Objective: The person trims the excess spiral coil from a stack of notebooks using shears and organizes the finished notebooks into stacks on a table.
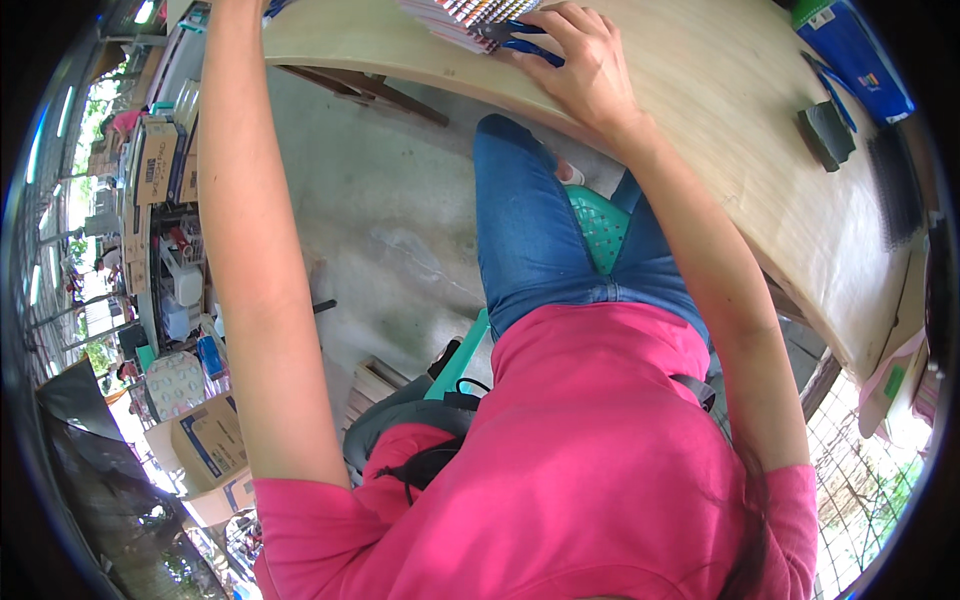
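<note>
My right hand [590,65] is closed on a pair of pliers with blue handles [530,48] at the top middle. The grey jaws of the pliers reach the edge of a stack of paper pads [455,22], which has a row of striped, coil-like binding along its top. The stack is cut off by the upper edge of the view. My left arm [250,230] stretches up along the left side, and its hand lies beyond the upper edge, so what it touches is hidden.
The pale wooden table [690,90] curves across the top and right. On it lie a blue package [860,60], a dark block [828,135] and black coils [895,185]. A green perforated stool [600,228] shows between my legs. Cardboard boxes [210,445] stand at left, near another person's pink sleeve [405,450].
</note>
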Action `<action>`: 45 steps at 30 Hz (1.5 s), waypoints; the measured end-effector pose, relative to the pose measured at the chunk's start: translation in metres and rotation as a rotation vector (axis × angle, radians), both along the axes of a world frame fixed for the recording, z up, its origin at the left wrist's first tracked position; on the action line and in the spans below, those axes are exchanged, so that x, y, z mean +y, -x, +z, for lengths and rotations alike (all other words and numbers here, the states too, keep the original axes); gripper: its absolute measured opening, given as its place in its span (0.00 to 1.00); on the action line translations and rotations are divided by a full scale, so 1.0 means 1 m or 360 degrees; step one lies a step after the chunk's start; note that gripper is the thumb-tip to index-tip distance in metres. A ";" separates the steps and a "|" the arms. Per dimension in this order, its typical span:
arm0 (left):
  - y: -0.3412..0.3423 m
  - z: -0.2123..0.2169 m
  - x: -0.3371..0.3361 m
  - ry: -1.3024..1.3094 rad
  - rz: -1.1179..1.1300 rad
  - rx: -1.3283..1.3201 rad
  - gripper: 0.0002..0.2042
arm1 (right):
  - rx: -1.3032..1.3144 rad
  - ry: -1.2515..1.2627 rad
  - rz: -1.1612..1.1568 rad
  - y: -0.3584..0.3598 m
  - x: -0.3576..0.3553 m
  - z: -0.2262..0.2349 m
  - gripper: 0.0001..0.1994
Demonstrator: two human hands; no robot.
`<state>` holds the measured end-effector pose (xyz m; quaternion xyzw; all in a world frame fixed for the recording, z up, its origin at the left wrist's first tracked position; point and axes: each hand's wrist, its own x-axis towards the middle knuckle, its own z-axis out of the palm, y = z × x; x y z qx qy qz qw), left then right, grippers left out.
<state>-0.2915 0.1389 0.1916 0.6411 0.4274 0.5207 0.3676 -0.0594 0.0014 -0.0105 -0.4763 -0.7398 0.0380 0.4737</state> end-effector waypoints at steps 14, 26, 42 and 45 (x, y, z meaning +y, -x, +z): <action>-0.011 -0.007 -0.014 -0.0201 0.0019 0.0001 0.24 | -0.0044 -0.0120 -0.0050 -0.001 0.009 -0.019 0.20; 0.005 -0.002 -0.007 -0.0158 0.0080 0.0036 0.26 | -0.0073 -0.0181 -0.0070 0.004 0.005 -0.016 0.20; 0.021 -0.013 0.042 0.0057 -0.0156 -0.0106 0.23 | -0.0058 -0.0170 -0.0122 -0.003 0.009 -0.019 0.20; 0.013 -0.007 0.015 -0.0048 -0.0026 -0.0016 0.23 | -0.0059 -0.0184 -0.0095 0.001 0.011 -0.018 0.19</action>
